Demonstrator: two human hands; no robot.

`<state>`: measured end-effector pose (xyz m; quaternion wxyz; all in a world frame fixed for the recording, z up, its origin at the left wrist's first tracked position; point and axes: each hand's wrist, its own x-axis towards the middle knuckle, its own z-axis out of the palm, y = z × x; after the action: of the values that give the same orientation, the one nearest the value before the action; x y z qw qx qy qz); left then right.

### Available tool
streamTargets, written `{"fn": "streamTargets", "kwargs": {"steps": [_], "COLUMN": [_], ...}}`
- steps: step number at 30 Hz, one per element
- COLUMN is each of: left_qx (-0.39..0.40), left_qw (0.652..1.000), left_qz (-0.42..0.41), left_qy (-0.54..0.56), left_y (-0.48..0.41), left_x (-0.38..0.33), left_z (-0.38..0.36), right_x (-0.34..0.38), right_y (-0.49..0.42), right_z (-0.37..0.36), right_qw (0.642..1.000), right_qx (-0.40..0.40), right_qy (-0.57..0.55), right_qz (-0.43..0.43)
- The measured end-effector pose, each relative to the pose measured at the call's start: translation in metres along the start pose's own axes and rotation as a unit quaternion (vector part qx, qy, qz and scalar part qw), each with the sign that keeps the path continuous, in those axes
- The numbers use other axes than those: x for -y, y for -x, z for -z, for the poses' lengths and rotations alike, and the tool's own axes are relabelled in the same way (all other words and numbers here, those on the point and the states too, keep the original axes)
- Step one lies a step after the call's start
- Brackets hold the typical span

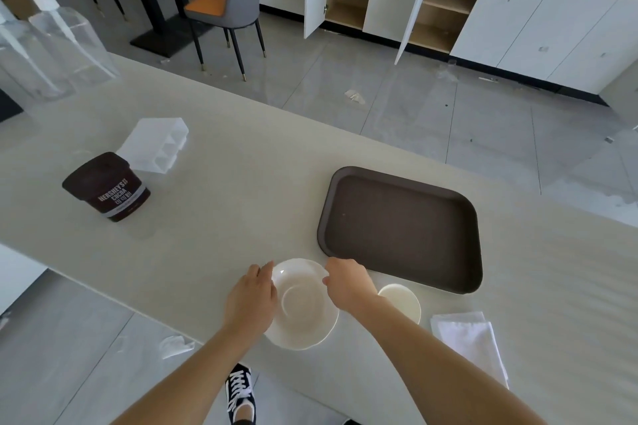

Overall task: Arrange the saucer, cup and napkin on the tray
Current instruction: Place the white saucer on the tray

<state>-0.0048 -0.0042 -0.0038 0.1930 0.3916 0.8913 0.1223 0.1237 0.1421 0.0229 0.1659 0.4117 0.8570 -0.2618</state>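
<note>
The left hand lies at the saucer's 9 o'clock edge, fingers together and curved against the rim. The right hand sits at the 1 o'clock edge, fingertips pinching the rim. The saucer — white, with a shallow centre ring — rests on the pale counter near its front edge. The cup stands just beside the saucer at 3 o'clock, partly hidden by the right wrist. The folded white napkin lies at 4 o'clock. The brown tray sits at 1 o'clock — nothing on it. A cocoa tub stands well apart at 10 o'clock.
</note>
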Motion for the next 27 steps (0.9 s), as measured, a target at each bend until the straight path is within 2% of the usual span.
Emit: {"fn": "streamTargets", "kwargs": {"steps": [5, 12, 16, 27], "left_qx": [-0.010, -0.070, -0.071, -0.048], "left_qw": [0.996, 0.984, 0.972, 0.965], "left_qz": [0.025, 0.035, 0.057, 0.080], "left_qy": [0.081, 0.160, 0.217, 0.247], "left_y": [-0.004, -0.028, -0.046, -0.083], "left_x": [-0.001, -0.031, -0.054, -0.113], "left_z": [0.003, 0.017, 0.021, 0.017], "right_x": [0.000, -0.013, -0.034, -0.081], "right_y": [-0.003, -0.013, -0.019, -0.035], "right_z": [0.008, 0.046, 0.063, 0.077], "right_qw": [0.999, 0.995, 0.993, 0.979], "right_qx": [-0.001, -0.059, -0.085, -0.107], "right_qy": [-0.034, -0.070, -0.077, -0.127], "right_qz": [-0.014, -0.024, -0.043, -0.116]}}
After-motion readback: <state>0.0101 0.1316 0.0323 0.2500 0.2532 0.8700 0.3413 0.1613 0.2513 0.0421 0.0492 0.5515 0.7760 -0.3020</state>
